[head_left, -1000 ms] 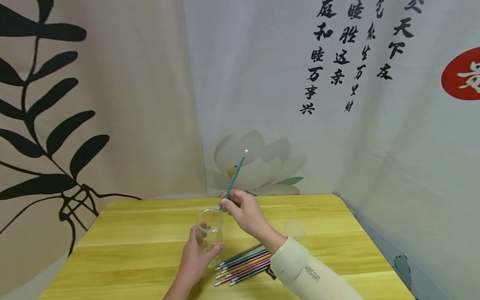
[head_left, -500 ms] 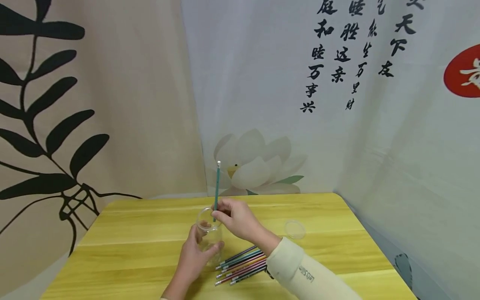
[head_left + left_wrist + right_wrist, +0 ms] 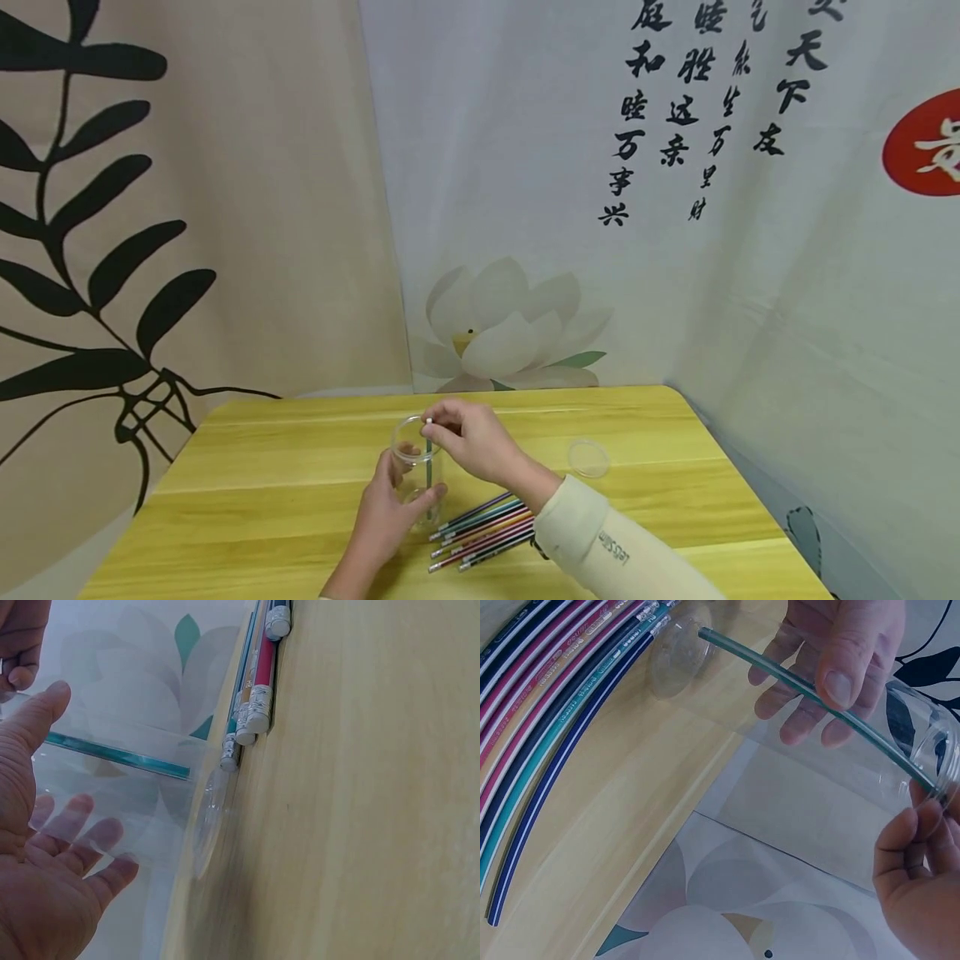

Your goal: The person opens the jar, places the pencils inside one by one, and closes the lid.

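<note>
My left hand (image 3: 386, 517) grips a clear, open-topped plastic jar (image 3: 417, 483) round its side, thumb toward the right. Inside the jar is a teal pencil (image 3: 780, 673), eraser end up. At the rim, my right hand (image 3: 476, 442) pinches the pencil's top between thumb and fingers. In the right wrist view, the pencil's lower end lies close to the jar's base. Just right of the jar, a bundle of several striped pencils (image 3: 483, 533) lies on the table, white erasers toward me. My sleeve hides their far ends in the head view.
A clear round lid (image 3: 589, 458) lies on the yellow wood-grain table (image 3: 262, 483), behind my right forearm. Behind the table's far edge hangs a printed curtain (image 3: 510, 208) with lettering and a lotus. A small dark object (image 3: 538, 547) shows beside my sleeve.
My right hand has brought the teal pencil left from beside the jar, over its mouth and down inside. The pencil now stands almost wholly within it. The left hand stays on the jar.
</note>
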A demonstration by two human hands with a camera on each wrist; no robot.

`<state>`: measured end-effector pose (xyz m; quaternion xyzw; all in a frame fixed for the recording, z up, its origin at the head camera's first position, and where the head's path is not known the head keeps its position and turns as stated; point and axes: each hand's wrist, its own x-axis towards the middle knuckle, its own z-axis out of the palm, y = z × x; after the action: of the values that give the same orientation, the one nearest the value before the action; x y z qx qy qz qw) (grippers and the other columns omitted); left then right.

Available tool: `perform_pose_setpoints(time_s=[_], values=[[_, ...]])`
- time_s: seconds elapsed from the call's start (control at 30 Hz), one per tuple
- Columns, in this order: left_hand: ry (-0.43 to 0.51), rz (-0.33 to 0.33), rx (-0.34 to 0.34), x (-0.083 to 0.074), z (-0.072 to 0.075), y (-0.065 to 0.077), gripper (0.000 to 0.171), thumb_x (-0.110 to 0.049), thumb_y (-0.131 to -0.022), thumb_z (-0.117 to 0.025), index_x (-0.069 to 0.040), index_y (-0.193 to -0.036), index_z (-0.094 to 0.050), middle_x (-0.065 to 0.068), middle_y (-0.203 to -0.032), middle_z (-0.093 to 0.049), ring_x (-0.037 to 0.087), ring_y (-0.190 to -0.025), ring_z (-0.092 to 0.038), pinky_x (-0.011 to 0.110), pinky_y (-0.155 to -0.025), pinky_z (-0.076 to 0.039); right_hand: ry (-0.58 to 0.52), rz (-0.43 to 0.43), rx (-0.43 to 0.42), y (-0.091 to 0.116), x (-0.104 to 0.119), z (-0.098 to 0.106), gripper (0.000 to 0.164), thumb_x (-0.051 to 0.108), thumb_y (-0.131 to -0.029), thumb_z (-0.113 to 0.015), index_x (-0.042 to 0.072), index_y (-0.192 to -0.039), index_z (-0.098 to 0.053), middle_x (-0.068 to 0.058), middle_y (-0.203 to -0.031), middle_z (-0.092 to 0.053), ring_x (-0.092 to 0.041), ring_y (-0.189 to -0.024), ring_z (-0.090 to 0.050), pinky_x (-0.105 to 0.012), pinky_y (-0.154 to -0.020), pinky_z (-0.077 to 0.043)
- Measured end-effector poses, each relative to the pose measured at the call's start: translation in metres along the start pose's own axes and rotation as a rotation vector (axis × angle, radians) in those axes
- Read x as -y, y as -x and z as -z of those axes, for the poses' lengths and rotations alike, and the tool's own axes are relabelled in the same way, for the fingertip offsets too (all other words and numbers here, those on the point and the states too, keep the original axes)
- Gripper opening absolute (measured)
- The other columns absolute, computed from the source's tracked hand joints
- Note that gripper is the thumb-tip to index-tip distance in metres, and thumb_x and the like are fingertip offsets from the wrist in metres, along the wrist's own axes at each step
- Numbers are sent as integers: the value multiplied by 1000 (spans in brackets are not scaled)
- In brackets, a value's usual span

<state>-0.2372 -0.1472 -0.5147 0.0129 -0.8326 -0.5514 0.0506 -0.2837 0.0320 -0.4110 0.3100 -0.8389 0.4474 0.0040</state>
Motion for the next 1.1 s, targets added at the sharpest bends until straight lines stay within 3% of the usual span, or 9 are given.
perform_pose_setpoints(time_s=[0.3,0.43,0.73,1.1], values=[[4,18,19,-1,1,1,89,-50,-87,-88,-18,-155,-41,16,-154,-58,42,-147,-50,67,-112,-48,-7,-16,6,1,0,0,22,25,-109,-64,11,-121,-75,0,-110,-79,-1,-88,-67,-21,-78,-57],[9,18,18,0,1,0,88,-48,-87,-89,-18,-155,-41,15,-154,-58,41,-146,-51,66,-112,-48,0,-4,4,1,0,0,18,24,-109,-65,14,-119,-75,0,-109,-79,-1,-89,-68,-20,-78,-57],[9,7,13,1,0,0,86,-44,-88,-89,-18,-155,-41,15,-155,-58,42,-146,-51,66,-111,-49,-7,3,-6,0,-1,-1,20,24,-108,-66,10,-118,-77,-1,-109,-80,-3,-91,-71,-20,-78,-57],[17,-7,16,0,1,0,88,-46,-86,-90,-17,-154,-42,15,-154,-59,42,-147,-51,67,-113,-48,-72,-9,29,1,-3,2,23,19,-110,-61,12,-125,-78,-1,-115,-82,-21,-111,-78,-23,-90,-62]])
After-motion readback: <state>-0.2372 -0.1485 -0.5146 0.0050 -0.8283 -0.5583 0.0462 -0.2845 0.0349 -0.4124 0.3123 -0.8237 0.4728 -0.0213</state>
